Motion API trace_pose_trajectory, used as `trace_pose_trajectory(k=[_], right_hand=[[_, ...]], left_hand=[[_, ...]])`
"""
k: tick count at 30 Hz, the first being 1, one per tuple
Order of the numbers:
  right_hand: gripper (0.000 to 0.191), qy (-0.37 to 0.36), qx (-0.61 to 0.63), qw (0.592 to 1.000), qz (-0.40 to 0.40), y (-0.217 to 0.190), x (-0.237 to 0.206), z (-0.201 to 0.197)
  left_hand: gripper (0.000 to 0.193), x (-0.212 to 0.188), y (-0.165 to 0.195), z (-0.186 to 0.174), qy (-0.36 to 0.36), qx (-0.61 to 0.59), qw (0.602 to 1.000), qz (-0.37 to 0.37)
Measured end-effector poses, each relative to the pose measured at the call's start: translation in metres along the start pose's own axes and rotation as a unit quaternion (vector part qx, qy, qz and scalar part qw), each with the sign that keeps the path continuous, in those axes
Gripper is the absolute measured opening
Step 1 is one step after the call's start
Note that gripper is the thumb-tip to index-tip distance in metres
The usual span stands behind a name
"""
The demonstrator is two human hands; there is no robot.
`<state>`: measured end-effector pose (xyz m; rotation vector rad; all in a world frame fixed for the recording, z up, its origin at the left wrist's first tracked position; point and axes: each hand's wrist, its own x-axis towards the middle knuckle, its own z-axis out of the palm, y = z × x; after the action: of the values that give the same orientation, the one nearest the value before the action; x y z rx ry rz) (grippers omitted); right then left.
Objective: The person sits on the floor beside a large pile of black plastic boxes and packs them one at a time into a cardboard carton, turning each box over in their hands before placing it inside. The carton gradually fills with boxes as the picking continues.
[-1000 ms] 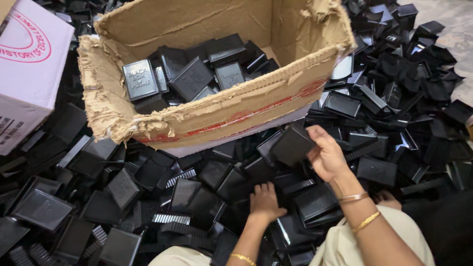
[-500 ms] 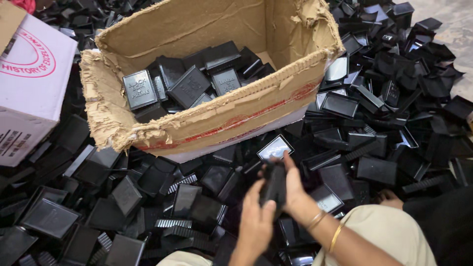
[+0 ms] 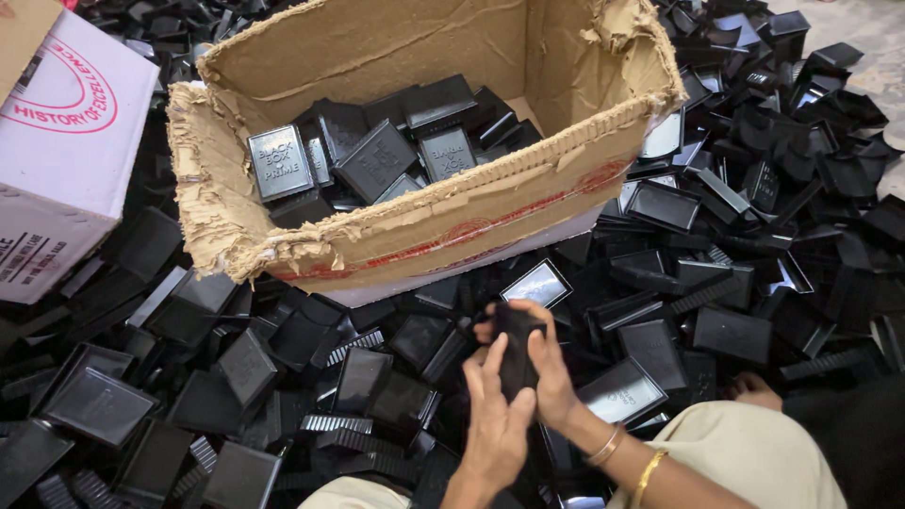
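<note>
Black plastic box parts (image 3: 245,363) cover the floor from edge to edge, so almost no bare ground shows; only a pale strip of floor (image 3: 881,38) appears at 1 o'clock. The torn cardboard box (image 3: 424,226) fills the upper middle, its ragged front wall standing just beyond the hands at 12 o'clock, with the open room for moving lying in the narrow band between that wall and the person's knees. A white carton (image 3: 66,160) is cut off by the frame at 9 to 10 o'clock. Inside the cardboard box, finished black boxes (image 3: 377,155) lie heaped; how deep the heap goes is hidden by the wall. The left hand (image 3: 498,415) and right hand (image 3: 547,372) meet at 6 o'clock, both clenched around one small black box (image 3: 514,344), held upright between them above the pile. Fingers cover most of its sides, so whether it is one piece or two pressed together cannot be made out. The right wrist carries gold bangles (image 3: 627,462); both forearms run out of the bottom edge.
</note>
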<state>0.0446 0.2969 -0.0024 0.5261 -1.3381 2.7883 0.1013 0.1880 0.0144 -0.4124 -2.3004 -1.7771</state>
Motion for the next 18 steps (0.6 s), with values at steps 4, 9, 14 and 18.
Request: trace_pose_trajectory(k=[4, 9, 14, 18], right_hand=[[0.055, 0.01, 0.032, 0.999, 0.002, 0.0, -0.008, 0.005], [0.041, 0.034, 0.212, 0.975, 0.049, 0.001, 0.0, 0.002], [0.055, 0.113, -0.153, 0.973, -0.131, -0.004, 0.024, -0.039], [0.07, 0.172, -0.238, 0.955, -0.045, -0.01, 0.026, -0.063]], left_hand=[[0.08, 0.001, -0.003, 0.005, -0.012, 0.011, 0.998, 0.067], [0.079, 0.006, -0.007, -0.006, 0.029, 0.133, 0.98, 0.147], [0.053, 0.006, -0.004, -0.018, 0.051, 0.132, 0.975, 0.174], [0.052, 0.006, 0.014, -0.018, -0.003, 0.116, 0.983, 0.14]])
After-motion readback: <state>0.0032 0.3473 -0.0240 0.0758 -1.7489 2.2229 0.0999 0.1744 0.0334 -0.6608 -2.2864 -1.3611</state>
